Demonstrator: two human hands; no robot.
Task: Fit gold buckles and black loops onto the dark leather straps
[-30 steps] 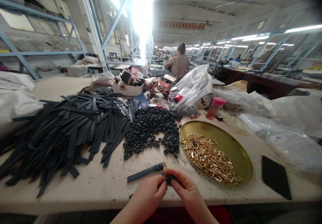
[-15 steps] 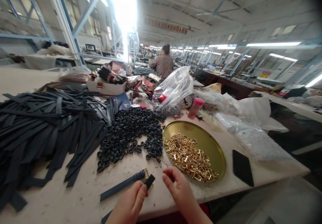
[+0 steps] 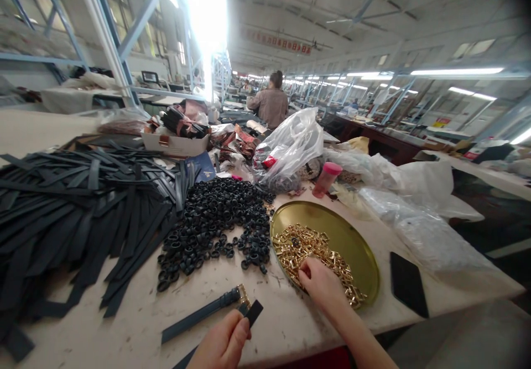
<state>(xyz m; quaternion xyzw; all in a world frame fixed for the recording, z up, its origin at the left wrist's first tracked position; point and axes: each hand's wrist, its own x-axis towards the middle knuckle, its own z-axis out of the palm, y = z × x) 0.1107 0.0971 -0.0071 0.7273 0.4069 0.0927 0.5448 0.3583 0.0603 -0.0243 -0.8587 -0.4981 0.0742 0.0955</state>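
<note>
My left hand [image 3: 224, 340] pinches a dark strap near its end [image 3: 254, 313], and the strap's tail shows below the hand. Just beyond it a finished-looking strap [image 3: 199, 315] with a gold buckle [image 3: 243, 296] lies on the table. My right hand [image 3: 321, 283] is over the gold buckles [image 3: 301, 242] in a round gold tray [image 3: 365, 253], fingers bent together at the pile; whether a buckle is between them is hidden. Left of the tray spreads a heap of small black loops [image 3: 224, 208].
Many black straps [image 3: 62, 208] cover the left side. A pink-capped jar [image 3: 327, 180], clear plastic bags [image 3: 290, 142] and a white box [image 3: 174, 144] stand behind. A black phone-like slab [image 3: 409, 283] lies right. A person [image 3: 271, 100] is farther back.
My right hand has moved right and forward from beside the left hand to the gold buckles. The left hand still grips the strap, and the view has shifted slightly.
</note>
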